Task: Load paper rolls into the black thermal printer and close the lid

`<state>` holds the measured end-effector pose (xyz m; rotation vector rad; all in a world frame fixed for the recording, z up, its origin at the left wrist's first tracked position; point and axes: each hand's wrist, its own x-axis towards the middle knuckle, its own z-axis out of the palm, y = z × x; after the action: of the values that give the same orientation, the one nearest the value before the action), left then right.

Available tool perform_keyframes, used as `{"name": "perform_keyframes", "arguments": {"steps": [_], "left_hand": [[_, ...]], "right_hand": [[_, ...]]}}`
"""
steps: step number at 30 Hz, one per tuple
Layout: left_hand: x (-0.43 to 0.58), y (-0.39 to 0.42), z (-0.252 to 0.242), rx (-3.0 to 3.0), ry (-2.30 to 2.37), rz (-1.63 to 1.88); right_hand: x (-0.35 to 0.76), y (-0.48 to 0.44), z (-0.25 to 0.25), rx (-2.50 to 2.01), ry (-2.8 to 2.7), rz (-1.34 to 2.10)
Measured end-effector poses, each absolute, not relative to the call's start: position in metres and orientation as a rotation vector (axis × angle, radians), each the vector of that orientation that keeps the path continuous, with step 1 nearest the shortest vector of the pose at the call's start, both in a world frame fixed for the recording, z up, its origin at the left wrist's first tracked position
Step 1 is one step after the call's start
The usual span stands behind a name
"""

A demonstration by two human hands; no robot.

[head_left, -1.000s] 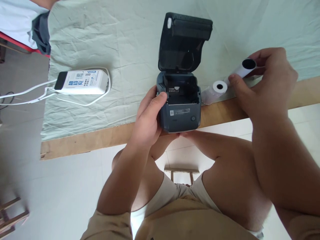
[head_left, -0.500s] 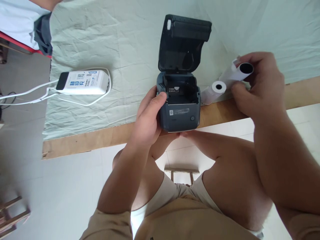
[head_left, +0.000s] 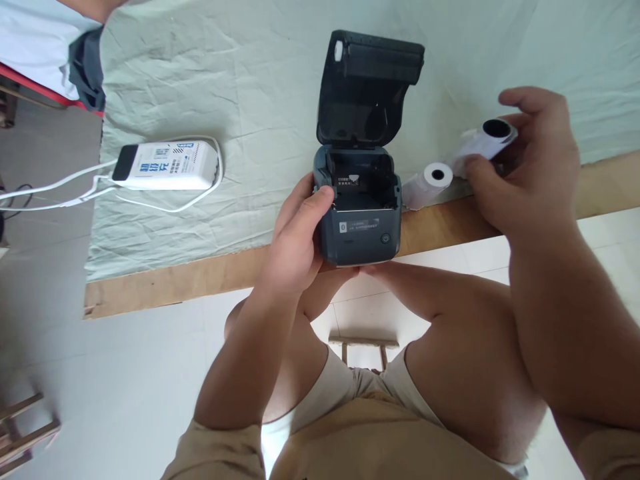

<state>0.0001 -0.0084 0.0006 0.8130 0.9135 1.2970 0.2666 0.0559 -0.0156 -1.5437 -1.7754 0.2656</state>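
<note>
A small dark grey printer (head_left: 359,220) stands at the table's near edge with its lid (head_left: 367,87) tipped up and its paper bay empty. My left hand (head_left: 300,230) grips the printer's left side. My right hand (head_left: 530,167) pinches a white paper roll with a wide dark core (head_left: 483,143), lifted just above the cloth. A second, fuller paper roll (head_left: 427,183) lies on the table between the printer and my right hand.
A white power bank (head_left: 163,165) with white cables lies to the left on the pale green cloth (head_left: 240,87). The bare wooden table edge (head_left: 200,273) runs along the front. Another person's clothing (head_left: 50,47) shows at the top left. My knees are under the table.
My right hand has turned the wide-core roll slightly between its fingers, with the index finger lifted off. My left hand and the printer have not moved.
</note>
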Motion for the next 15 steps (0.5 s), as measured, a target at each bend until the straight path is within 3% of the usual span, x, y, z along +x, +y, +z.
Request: {"name": "perform_keyframes", "arguments": {"steps": [10, 15], "left_hand": [[0.001, -0.009, 0.001, 0.808, 0.905, 1.312], [0.001, -0.009, 0.000, 0.774, 0.897, 1.332]], "right_hand": [[0.267, 0.059, -0.015, -1.677, -1.861, 0.135], [0.258, 0.047, -0.006, -1.253, -1.699, 0.113]]}}
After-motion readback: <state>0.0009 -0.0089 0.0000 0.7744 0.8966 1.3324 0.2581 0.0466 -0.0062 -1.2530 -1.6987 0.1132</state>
